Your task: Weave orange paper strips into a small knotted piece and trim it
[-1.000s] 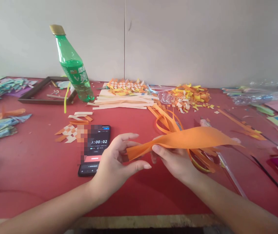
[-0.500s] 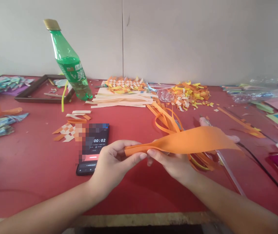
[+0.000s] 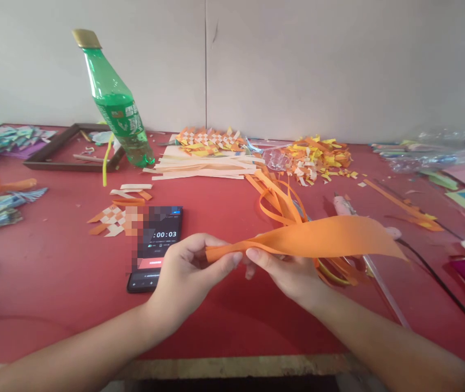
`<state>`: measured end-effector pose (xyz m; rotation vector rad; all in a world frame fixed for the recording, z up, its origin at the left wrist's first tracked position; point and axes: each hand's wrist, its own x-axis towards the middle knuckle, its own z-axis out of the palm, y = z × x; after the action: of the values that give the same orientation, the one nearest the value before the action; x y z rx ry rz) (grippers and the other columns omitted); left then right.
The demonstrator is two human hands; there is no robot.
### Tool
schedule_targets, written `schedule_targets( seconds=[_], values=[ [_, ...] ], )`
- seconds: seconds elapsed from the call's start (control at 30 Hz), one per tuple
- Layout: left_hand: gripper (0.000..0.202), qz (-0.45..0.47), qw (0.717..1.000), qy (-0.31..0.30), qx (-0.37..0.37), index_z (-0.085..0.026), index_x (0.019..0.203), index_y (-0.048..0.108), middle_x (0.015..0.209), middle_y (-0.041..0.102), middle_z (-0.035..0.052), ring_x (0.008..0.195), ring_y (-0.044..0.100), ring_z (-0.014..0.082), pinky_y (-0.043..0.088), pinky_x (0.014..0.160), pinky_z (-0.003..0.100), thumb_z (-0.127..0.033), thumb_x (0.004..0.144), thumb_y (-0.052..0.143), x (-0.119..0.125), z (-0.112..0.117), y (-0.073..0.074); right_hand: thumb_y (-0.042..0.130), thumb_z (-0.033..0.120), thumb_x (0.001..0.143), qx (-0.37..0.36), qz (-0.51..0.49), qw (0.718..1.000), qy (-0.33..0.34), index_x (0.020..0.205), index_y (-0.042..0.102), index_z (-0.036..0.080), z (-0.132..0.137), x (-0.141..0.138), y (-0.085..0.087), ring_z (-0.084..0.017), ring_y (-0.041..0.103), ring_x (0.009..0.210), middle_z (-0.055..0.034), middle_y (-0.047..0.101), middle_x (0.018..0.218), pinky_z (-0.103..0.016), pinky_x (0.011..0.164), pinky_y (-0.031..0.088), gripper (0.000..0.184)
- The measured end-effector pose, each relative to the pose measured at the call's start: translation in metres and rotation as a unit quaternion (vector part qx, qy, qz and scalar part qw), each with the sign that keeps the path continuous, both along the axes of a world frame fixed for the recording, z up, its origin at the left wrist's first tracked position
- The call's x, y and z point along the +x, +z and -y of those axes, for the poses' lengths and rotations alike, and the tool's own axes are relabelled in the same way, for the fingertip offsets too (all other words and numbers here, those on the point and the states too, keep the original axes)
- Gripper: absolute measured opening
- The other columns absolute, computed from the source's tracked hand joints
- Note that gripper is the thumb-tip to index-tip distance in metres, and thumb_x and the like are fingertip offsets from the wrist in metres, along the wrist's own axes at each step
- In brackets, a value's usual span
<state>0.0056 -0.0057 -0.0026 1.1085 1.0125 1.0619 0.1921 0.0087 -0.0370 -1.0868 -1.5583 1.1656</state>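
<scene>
A long orange paper strip point(image 3: 330, 235) is held above the table, folded together lengthwise at its left end and flaring wide to the right. My left hand point(image 3: 194, 267) pinches the folded end between thumb and fingers. Close beside it, my right hand point(image 3: 281, 272) grips the same strip with the thumb pressed along its lower edge. Behind the strip lies a bundle of narrow orange strips point(image 3: 275, 198), partly hidden by it. Left of my left hand, a phone point(image 3: 159, 247) with a running timer lies on the red table point(image 3: 224, 326).
A green bottle point(image 3: 120, 114) stands by a dark frame point(image 3: 48, 147). Pale strips point(image 3: 208, 169), woven pieces point(image 3: 212, 142) and an orange-yellow scrap pile point(image 3: 318, 155) lie along the wall. A pink tool point(image 3: 343, 206) and a black cable point(image 3: 440, 283) are at right.
My left hand has slid very slightly left along the strip's folded end. The phone timer went from 00:02 to 00:03. Both hands keep their grip.
</scene>
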Motion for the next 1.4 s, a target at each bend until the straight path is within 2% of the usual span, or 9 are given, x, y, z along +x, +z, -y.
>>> schedule_targets(
  seconds=[0.1, 0.33, 0.6, 0.87, 1.0, 1.07, 1.13, 1.3, 1.4],
  values=[
    [0.015, -0.006, 1.0, 0.007, -0.008, -0.017, 0.075, 0.066, 0.071, 0.077, -0.0002, 0.07, 0.074, 0.0136, 0.058, 0.066, 0.019, -0.027, 0.081, 0.075, -0.001, -0.001, 0.0, 0.073, 0.042, 0.081, -0.036, -0.066, 0.997, -0.028, 0.075, 0.074, 0.021, 0.0, -0.004, 0.004, -0.014, 0.067, 0.053, 0.0003, 0.07, 0.059, -0.027, 0.056, 0.059, 0.022],
    [0.02, -0.034, 0.999, 0.029, -0.023, -0.016, 0.084, 0.074, 0.08, 0.079, 0.0031, 0.077, 0.074, 0.0158, 0.059, 0.072, 0.023, -0.036, 0.082, 0.074, -0.003, -0.001, -0.002, 0.07, 0.044, 0.084, -0.032, -0.027, 0.999, -0.033, 0.067, 0.071, 0.021, -0.002, -0.001, 0.002, -0.015, 0.067, 0.059, 0.0, 0.069, 0.06, -0.029, 0.063, 0.058, 0.029],
    [0.02, -0.089, 0.994, 0.07, -0.001, -0.017, 0.069, 0.073, 0.066, 0.076, 0.0011, 0.061, 0.069, 0.0119, 0.054, 0.056, 0.016, -0.035, 0.075, 0.08, -0.004, -0.001, 0.002, 0.061, 0.046, 0.091, -0.024, 0.026, 0.998, 0.044, 0.065, 0.071, 0.022, -0.005, 0.007, 0.014, -0.016, 0.067, 0.072, -0.0017, 0.071, 0.069, -0.031, 0.075, 0.054, 0.037],
    [0.018, -0.076, 0.993, 0.092, -0.006, -0.021, 0.081, 0.076, 0.079, 0.079, 0.0013, 0.073, 0.075, 0.0152, 0.059, 0.068, 0.019, -0.036, 0.073, 0.081, -0.008, -0.004, 0.004, 0.071, 0.045, 0.083, -0.044, -0.085, 0.995, -0.021, 0.074, 0.075, 0.022, -0.008, 0.008, -0.007, -0.016, 0.065, 0.059, -0.0021, 0.071, 0.066, -0.031, 0.06, 0.056, 0.025],
    [0.021, -0.08, 0.995, 0.054, -0.011, -0.019, 0.084, 0.075, 0.08, 0.079, 0.0027, 0.074, 0.074, 0.0162, 0.059, 0.067, 0.02, -0.036, 0.073, 0.081, -0.009, -0.002, 0.0, 0.071, 0.043, 0.084, -0.017, -0.079, 0.996, -0.027, 0.076, 0.076, 0.022, -0.005, 0.006, 0.001, -0.014, 0.064, 0.055, -0.0012, 0.071, 0.064, -0.03, 0.057, 0.057, 0.023],
    [0.022, -0.087, 0.996, 0.01, -0.003, -0.019, 0.087, 0.076, 0.084, 0.08, 0.0035, 0.075, 0.074, 0.0168, 0.058, 0.067, 0.021, -0.036, 0.074, 0.08, -0.009, -0.001, -0.001, 0.069, 0.04, 0.086, -0.014, -0.032, 0.999, -0.001, 0.073, 0.075, 0.022, -0.003, 0.006, 0.008, -0.013, 0.066, 0.059, -0.0009, 0.071, 0.066, -0.028, 0.061, 0.057, 0.023],
    [0.02, -0.109, 0.994, -0.003, 0.006, -0.019, 0.085, 0.076, 0.08, 0.079, 0.0032, 0.072, 0.073, 0.0161, 0.056, 0.062, 0.02, -0.036, 0.075, 0.079, -0.008, 0.0, -0.003, 0.069, 0.036, 0.087, -0.019, 0.004, 0.999, 0.034, 0.07, 0.075, 0.022, -0.002, 0.005, 0.014, -0.013, 0.068, 0.063, -0.0002, 0.071, 0.065, -0.026, 0.066, 0.058, 0.023],
    [0.015, -0.146, 0.989, 0.03, 0.025, -0.019, 0.077, 0.075, 0.072, 0.077, 0.0005, 0.065, 0.069, 0.012, 0.052, 0.056, 0.016, -0.034, 0.077, 0.078, -0.008, 0.001, -0.003, 0.073, 0.033, 0.083, -0.052, -0.184, 0.981, 0.041, 0.081, 0.074, 0.024, -0.003, 0.001, 0.009, -0.014, 0.068, 0.057, 0.0006, 0.074, 0.072, -0.027, 0.055, 0.061, 0.01],
    [0.015, -0.137, 0.99, 0.028, 0.023, -0.019, 0.076, 0.074, 0.072, 0.076, -0.0001, 0.065, 0.069, 0.011, 0.052, 0.056, 0.015, -0.033, 0.077, 0.077, -0.009, 0.0, -0.001, 0.075, 0.029, 0.082, -0.066, -0.211, 0.975, 0.036, 0.08, 0.074, 0.022, -0.005, 0.0, 0.007, -0.013, 0.068, 0.056, -0.0001, 0.074, 0.071, -0.026, 0.052, 0.061, 0.007]
  ],
)
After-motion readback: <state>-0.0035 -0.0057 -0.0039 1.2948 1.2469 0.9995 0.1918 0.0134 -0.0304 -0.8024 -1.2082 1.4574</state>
